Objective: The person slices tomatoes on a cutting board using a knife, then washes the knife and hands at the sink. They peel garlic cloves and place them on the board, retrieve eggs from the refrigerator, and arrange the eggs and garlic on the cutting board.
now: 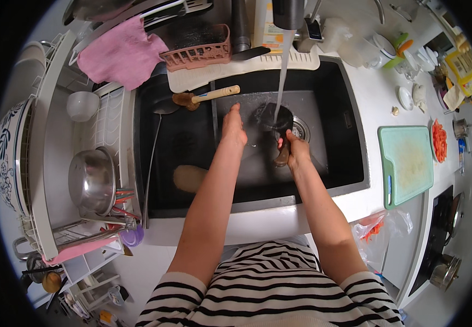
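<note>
My right hand [296, 149] grips the brown handle of a small dark pan [277, 116] low in the right basin of the black sink [324, 163], near the drain [301, 130]. Water [284, 69] runs from the faucet [288, 14] into the pan. Left of the pan, my left hand [233, 124] is held with its fingers extended, and nothing shows in it. A brush with a wooden handle [216, 94] lies across the sink divider behind that hand. In the left basin are a long-handled ladle or turner [154, 151] and a tan oval pad [189, 178].
Left of the sink, a dish rack [52, 135] holds a steel bowl [91, 182] and a white bowl [82, 106]. Behind the sink stand a pink basket [199, 53] and a knife [250, 53]. A green cutting board [407, 163] lies at the right, beside a plate of shredded orange food [439, 141].
</note>
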### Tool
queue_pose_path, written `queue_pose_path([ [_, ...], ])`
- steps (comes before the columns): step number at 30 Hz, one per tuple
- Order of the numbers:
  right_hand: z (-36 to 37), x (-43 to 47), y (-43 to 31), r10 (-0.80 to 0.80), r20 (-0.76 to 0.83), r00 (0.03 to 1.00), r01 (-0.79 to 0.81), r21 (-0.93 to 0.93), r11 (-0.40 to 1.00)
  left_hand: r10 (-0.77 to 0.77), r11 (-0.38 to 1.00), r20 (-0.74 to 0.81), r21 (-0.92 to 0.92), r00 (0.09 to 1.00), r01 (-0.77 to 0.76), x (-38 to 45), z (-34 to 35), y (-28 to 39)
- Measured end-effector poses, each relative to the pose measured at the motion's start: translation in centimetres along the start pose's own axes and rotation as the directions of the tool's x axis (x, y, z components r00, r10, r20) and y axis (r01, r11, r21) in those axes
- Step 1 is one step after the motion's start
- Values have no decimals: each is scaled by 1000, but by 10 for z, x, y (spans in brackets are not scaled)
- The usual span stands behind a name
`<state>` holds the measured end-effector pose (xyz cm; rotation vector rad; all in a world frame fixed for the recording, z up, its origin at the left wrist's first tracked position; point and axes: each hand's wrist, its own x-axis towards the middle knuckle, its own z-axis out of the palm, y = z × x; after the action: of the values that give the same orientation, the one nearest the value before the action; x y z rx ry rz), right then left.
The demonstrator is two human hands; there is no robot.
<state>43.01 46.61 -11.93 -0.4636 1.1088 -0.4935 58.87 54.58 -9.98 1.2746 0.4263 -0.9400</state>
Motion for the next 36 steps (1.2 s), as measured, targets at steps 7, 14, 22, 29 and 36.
queue_pose_path([
  [7, -1, 1, -21, -44, 10, 999, 44, 5, 999, -38, 999, 3, -15, 999, 38, 0, -8, -13],
  [14, -35, -86, -28, -189, 257, 948, 308, -580, 755, 20, 1000, 4, -3, 1000, -20, 2, -12, -21],
  [22, -10, -75, -26, -122, 889, 442, 658, -414, -630, -148, 989, 2, -32, 989, 148, -10, -16, -41],
  [29, 18, -44, -4, -62, 898, 436, 556, -323, -766, -209, 965, 172, -122, 963, 231, -12, -20, -45],
  [36, 5, -54, -14, -191, 920, 342, 694, -384, -609, -127, 967, 149, -202, 981, 156, -14, 1, -64],
])
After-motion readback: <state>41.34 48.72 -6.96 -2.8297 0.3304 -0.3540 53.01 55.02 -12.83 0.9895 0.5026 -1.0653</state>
